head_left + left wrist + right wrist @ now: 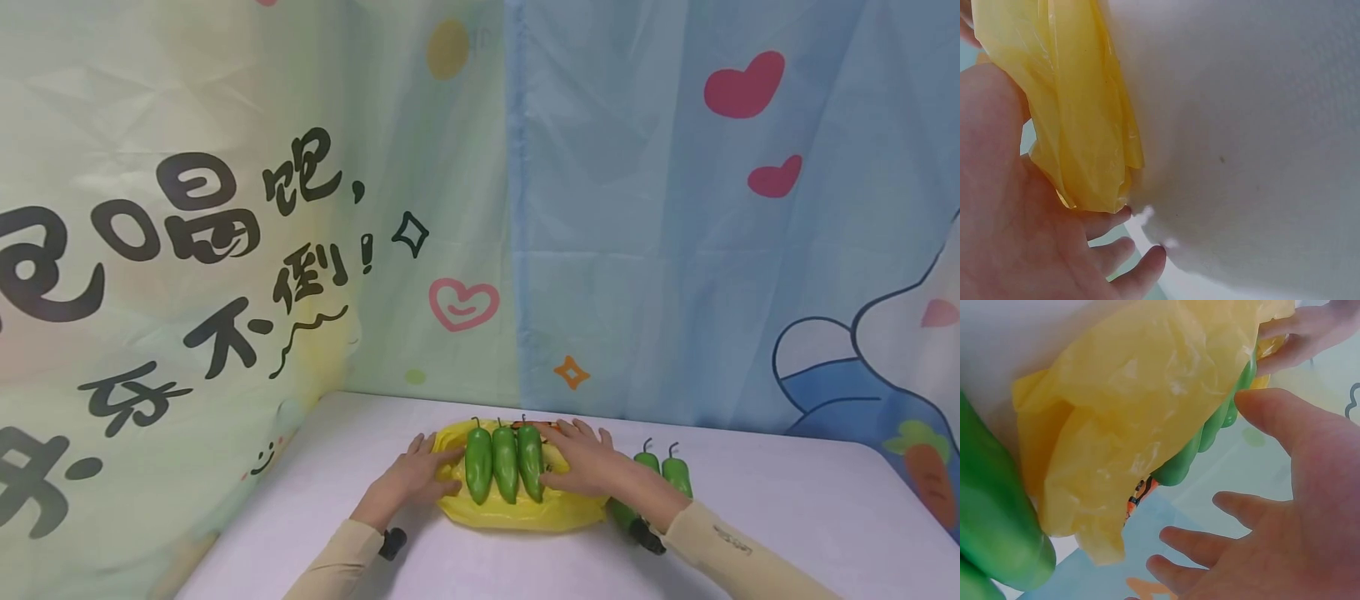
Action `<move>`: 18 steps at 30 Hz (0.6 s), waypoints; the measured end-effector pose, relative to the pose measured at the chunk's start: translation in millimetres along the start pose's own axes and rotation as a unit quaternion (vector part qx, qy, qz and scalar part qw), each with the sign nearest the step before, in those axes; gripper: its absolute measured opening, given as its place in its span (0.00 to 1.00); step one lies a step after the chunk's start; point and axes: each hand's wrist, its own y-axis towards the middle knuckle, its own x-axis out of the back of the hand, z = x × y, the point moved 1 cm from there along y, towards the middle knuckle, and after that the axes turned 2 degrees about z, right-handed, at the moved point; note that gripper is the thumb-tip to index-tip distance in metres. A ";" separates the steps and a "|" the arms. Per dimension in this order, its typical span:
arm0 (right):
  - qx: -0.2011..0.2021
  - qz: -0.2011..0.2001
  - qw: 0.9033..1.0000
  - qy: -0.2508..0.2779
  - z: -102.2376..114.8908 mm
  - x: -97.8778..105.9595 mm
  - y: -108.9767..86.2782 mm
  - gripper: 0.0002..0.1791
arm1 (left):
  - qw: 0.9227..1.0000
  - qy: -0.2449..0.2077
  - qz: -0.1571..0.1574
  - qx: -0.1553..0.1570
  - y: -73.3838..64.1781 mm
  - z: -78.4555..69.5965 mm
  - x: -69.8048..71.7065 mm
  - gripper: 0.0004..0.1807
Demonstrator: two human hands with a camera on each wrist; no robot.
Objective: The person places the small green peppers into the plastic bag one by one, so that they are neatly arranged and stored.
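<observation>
Three green peppers [506, 467] lie side by side on a yellow plastic bag [525, 518], stems pointing away from me. My left hand [411, 477] is at the bag's left edge, its thumb and forefinger reaching toward the leftmost pepper. In the left wrist view, the crumpled bag [1079, 106] hangs beside the palm, with the fingers extended below it. My right hand [583, 460] is spread over the bag's right side, fingertips close to the rightmost pepper. The right wrist view shows those fingers apart, near the bag [1141, 400] and the peppers [1182, 459] partly hidden behind it.
More green peppers [677, 475] lie on the white table [787, 517] to the right, partly behind my right forearm. An orange-and-black patterned piece [1138, 497] shows at the bag's edge. A printed curtain [615, 208] stands behind the table.
</observation>
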 end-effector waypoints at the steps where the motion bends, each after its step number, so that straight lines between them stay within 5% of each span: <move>1: -0.001 -0.001 1.000 -0.002 -1.0 -0.3 -0.1 0.44 | 1.000 0.000 0.000 0.001 0.4 0.1 -0.2 0.32; 18: -0.014 -0.012 1.000 -0.003 -11.7 -0.2 -8.8 0.43 | 1.000 0.002 0.002 0.009 3.2 1.5 -1.0 0.32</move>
